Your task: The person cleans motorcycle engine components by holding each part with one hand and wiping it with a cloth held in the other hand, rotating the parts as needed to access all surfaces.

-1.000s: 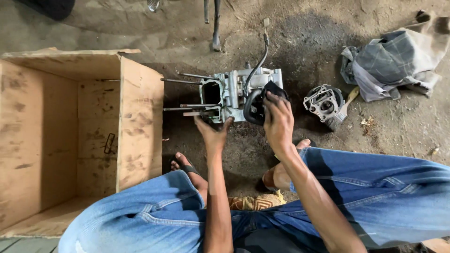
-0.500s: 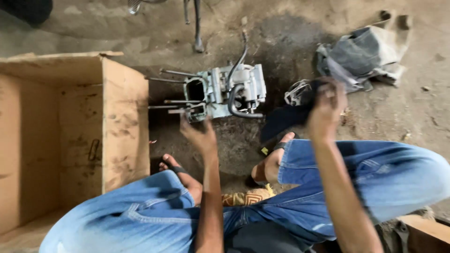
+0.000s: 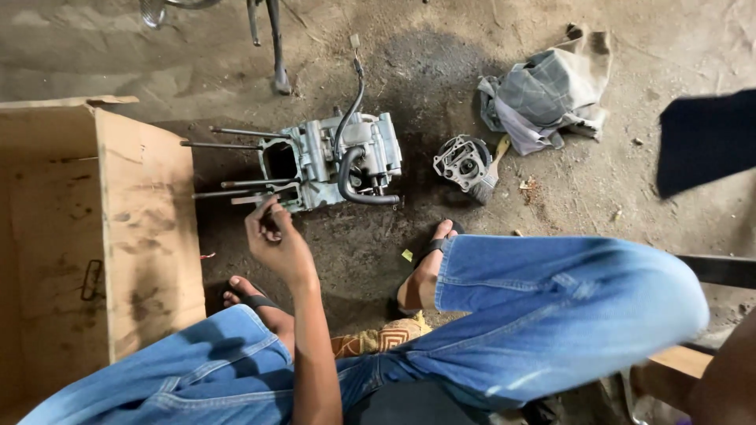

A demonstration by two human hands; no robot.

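A grey metal engine case (image 3: 346,157) lies on the dirt floor, with long stud bolts (image 3: 228,134) pointing left and a black hose curving over it. My left hand (image 3: 272,236) reaches to its lower left, the fingers pinched around the end of the lowest stud (image 3: 236,197). My right hand itself is out of frame; only its forearm (image 3: 728,378) shows at the bottom right corner. A dark cloth (image 3: 705,142) shows blurred at the right edge. I sit with my legs in blue jeans, my sandalled feet close to the engine.
A big open cardboard box (image 3: 146,228) stands at the left. A small round engine part (image 3: 465,161) and a brush (image 3: 492,169) lie right of the engine, with a heap of grey rags (image 3: 551,86) behind. A metal stand leg (image 3: 276,47) reaches down at the top.
My right hand has lifted the dark cloth off the engine and swung it out to the right, past the frame edge. My left hand has stayed at the studs.
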